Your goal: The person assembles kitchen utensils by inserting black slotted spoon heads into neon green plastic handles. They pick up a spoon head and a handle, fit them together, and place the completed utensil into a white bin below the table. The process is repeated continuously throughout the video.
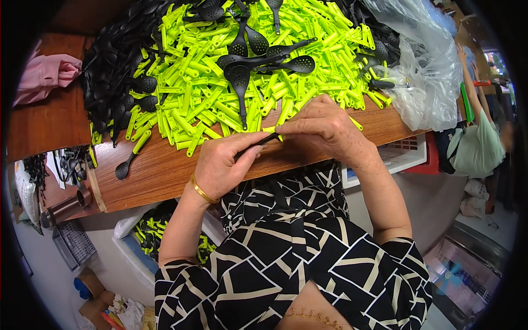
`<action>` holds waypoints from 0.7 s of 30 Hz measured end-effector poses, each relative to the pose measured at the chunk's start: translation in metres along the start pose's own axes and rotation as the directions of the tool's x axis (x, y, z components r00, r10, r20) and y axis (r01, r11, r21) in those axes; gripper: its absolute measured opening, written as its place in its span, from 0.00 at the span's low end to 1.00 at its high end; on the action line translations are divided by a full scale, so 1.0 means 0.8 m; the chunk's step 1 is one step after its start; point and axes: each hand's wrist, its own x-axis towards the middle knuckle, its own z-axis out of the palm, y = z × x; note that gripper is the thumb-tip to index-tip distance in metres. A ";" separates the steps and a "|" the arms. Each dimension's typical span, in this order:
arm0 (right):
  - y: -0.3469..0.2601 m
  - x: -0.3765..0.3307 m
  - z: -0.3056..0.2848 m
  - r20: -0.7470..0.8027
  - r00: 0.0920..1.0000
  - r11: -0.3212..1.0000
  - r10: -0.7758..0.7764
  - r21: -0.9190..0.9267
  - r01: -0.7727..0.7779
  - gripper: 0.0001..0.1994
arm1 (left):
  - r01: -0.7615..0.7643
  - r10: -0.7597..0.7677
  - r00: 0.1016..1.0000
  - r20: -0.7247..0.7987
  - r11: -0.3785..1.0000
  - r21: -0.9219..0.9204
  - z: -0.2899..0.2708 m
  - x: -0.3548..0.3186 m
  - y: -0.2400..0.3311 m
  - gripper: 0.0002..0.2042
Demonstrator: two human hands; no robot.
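Observation:
Near the table's front edge, my left hand (224, 160) is closed around a black kitchen utensil (265, 141) with its thumb and fingers. The utensil's slim shaft points toward my right hand; its head is hidden in my left palm. My right hand (324, 125) pinches a bright green handle (269, 130), mostly covered by the fingers, where it meets the shaft. Whether the two parts are joined I cannot tell. Just beyond my hands, a black slotted spoon (238, 80) lies on a large heap of loose green handles (192, 99).
More black utensil heads (110, 77) are heaped at the left. A black spoon with a green handle (124, 168) lies near the table's (170, 173) front left. Clear plastic bags (423, 71) sit at the right. Below the table, a bin (148, 236) holds green and black utensils.

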 end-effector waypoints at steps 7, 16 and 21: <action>-0.011 -0.004 0.016 -0.036 0.988 0.984 0.150 -0.096 -0.153 0.16 | -0.089 0.090 0.994 -0.069 0.996 0.010 0.021 -0.002 -0.009 0.15; -0.026 -0.005 0.034 -0.069 0.997 0.949 0.029 -0.311 -0.049 0.08 | -0.100 0.120 0.992 -0.036 0.932 0.347 0.020 0.012 0.016 0.11; -0.027 -0.009 0.038 -0.026 0.985 0.985 0.169 -0.027 -0.170 0.08 | -0.251 0.312 0.949 -0.045 0.833 0.494 0.032 0.012 -0.008 0.11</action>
